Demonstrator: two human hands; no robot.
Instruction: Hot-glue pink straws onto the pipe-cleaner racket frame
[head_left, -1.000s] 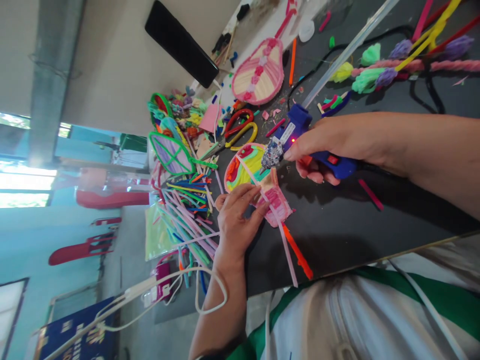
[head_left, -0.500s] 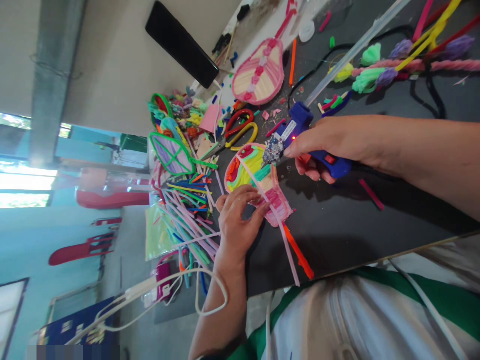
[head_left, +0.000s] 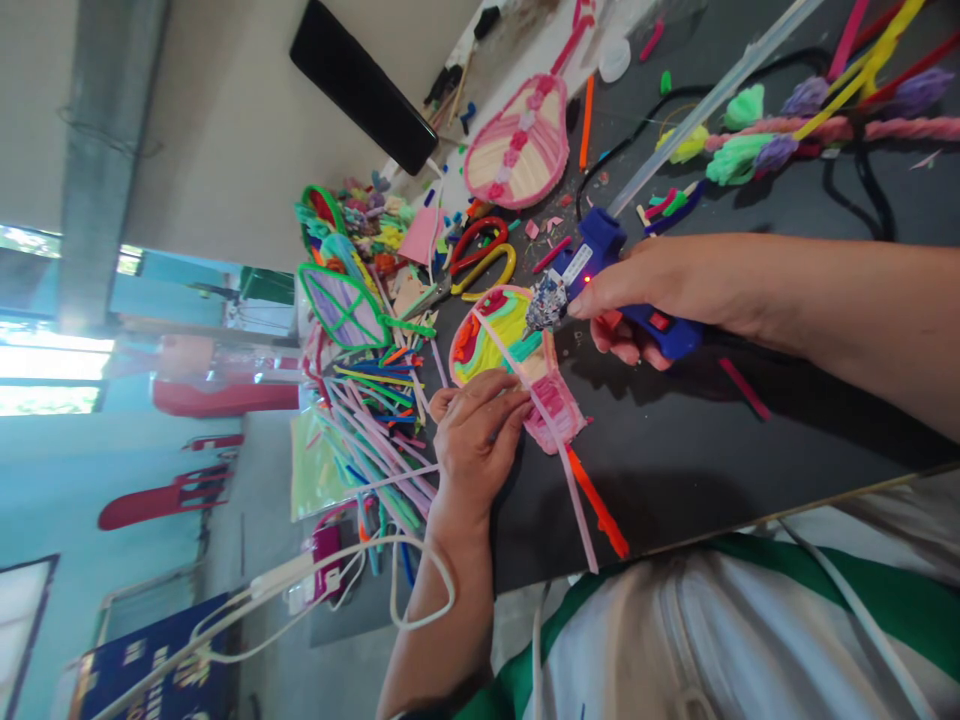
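My right hand is wrapped round a blue hot glue gun with a long clear glue stick in its back. Its dirty, crusted nozzle points down at a colourful pipe-cleaner craft piece, which has a pink edge and yellow, red and teal strips. A pale lilac pipe cleaner lies across the piece and runs on toward the table's near edge. My left hand pinches the lilac pipe cleaner against the piece with thumb and fingertips.
Red-and-yellow-handled scissors lie beyond the craft piece. A pink pipe-cleaner shape is farther back, near a black phone-like slab. Loose pipe cleaners pile up on the left. A white cable loops over my left forearm.
My left hand has shifted slightly left along the craft piece, its thumb drawn closer to the fingers. The glue gun stays at almost the same place.
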